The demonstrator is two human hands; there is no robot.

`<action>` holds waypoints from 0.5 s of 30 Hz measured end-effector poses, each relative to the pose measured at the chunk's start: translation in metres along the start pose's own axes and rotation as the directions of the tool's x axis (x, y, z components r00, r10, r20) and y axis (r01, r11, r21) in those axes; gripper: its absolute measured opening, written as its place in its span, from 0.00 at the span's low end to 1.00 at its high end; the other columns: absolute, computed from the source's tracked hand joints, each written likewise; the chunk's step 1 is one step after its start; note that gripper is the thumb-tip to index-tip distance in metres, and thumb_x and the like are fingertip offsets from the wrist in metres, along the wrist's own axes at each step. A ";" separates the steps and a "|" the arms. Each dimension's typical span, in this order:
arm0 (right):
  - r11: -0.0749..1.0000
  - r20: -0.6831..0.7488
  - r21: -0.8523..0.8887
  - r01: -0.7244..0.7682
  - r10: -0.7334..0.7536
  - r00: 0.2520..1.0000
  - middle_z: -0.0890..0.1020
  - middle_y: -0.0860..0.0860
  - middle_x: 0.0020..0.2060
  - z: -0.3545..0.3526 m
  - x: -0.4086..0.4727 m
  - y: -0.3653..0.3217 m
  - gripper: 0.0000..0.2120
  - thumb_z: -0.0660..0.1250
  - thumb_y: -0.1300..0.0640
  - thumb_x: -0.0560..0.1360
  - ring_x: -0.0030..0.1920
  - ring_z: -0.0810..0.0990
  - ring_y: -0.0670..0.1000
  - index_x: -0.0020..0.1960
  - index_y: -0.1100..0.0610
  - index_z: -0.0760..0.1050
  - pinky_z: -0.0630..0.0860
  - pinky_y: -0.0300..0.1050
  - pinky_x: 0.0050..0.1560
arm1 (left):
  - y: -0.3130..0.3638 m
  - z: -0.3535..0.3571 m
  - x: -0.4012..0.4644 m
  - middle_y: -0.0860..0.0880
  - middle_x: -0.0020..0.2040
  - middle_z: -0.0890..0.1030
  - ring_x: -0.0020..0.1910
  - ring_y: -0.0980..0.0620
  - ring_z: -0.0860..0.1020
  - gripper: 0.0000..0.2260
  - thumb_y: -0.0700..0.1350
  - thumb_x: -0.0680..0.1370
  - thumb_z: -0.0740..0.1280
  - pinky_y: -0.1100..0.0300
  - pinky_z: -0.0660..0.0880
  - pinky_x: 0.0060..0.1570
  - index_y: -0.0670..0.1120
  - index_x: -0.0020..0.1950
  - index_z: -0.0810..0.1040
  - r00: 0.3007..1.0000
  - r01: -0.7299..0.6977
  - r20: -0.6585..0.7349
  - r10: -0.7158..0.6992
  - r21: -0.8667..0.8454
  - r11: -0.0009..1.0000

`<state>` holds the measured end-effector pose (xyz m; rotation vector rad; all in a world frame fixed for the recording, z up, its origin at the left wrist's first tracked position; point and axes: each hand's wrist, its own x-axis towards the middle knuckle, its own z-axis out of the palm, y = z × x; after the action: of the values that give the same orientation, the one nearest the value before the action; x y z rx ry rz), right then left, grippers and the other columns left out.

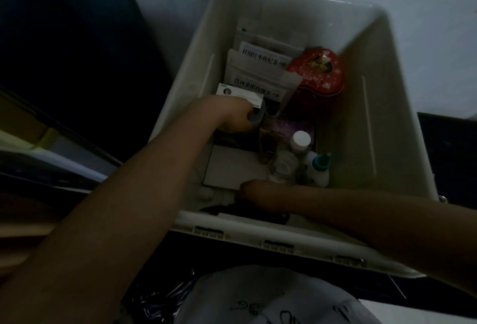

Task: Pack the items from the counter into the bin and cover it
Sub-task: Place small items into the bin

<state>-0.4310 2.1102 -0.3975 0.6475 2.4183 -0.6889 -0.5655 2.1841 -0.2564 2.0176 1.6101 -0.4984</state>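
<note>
Both hands deep inside the white bin: left hand pinching a small white box; right hand low near the bottles, grip apparently hidden, impossible to tell.

Pale bin, mixed colours inside

The bin is off-white; the heart-shaped tin red with white stars; the pouches white with dark lettering; one bottle white with a teal cap; a purple box.
</note>
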 end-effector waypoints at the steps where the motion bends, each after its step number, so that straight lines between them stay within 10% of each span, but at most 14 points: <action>1: 1.000 0.007 -0.003 0.008 -0.008 1.000 0.76 0.60 0.58 -0.002 -0.001 0.000 0.14 0.59 0.58 0.79 0.58 0.76 0.58 0.63 0.62 0.73 0.73 0.48 0.57 | 0.000 0.000 0.000 0.43 0.64 0.75 0.59 0.43 0.75 0.18 0.51 0.80 0.59 0.51 0.73 0.59 0.43 0.65 0.73 1.000 -0.003 -0.003 0.003 -0.004 1.000; 15: 0.972 0.006 0.234 -0.013 0.012 1.000 0.74 0.54 0.64 -0.097 -0.052 -0.015 0.16 0.60 0.58 0.79 0.63 0.74 0.53 0.66 0.57 0.72 0.68 0.42 0.60 | -0.003 -0.007 -0.005 0.43 0.64 0.74 0.59 0.45 0.75 0.16 0.48 0.80 0.60 0.52 0.73 0.60 0.43 0.65 0.72 0.999 -0.015 -0.034 0.012 -0.084 0.996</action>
<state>-0.4360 2.1400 -0.2907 0.7520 2.3465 -0.9789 -0.5697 2.1847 -0.2489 1.9831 1.6091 -0.3868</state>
